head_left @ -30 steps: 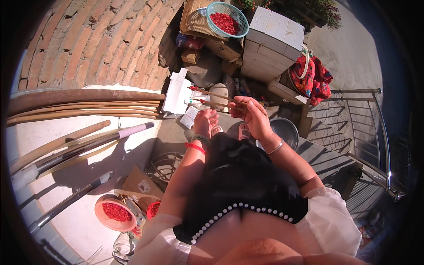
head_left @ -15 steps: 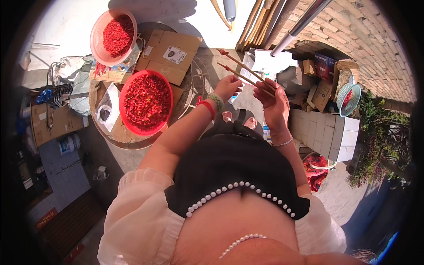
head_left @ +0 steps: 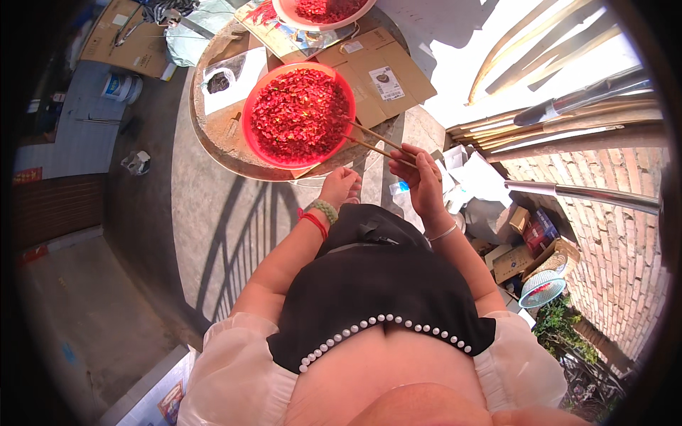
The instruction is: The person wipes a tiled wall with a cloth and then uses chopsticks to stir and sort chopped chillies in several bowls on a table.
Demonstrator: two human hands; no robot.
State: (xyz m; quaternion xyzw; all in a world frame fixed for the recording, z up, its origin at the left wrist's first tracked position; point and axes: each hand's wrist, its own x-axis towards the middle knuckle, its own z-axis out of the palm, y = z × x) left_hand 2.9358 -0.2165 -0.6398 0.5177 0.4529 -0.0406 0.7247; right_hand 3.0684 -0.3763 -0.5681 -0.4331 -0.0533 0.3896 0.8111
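My right hand [head_left: 424,179] grips a pair of long chopsticks [head_left: 375,146] at their rear ends. Their tips reach the right side of a red plastic basin [head_left: 249,145], filled with what looks like chopped red chili [head_left: 298,117]. My left hand [head_left: 339,186] hovers just below that basin, apart from the chopsticks. Its fingers are curled together and I see nothing in them. The basin stands on a round table [head_left: 206,138], partly over a flattened cardboard box [head_left: 387,57].
A pink basin [head_left: 341,25] of more chopped chili stands at the table's far side. A plastic bag [head_left: 222,79] lies left of the red basin. White paper [head_left: 472,177], boxes [head_left: 513,263] and a blue colander [head_left: 542,290] are along the brick wall [head_left: 604,248] at right.
The view has swung left, bringing the table closer to the middle. The chopsticks, raised and away from the basins before, now reach the red basin. My left hand has drawn away from them.
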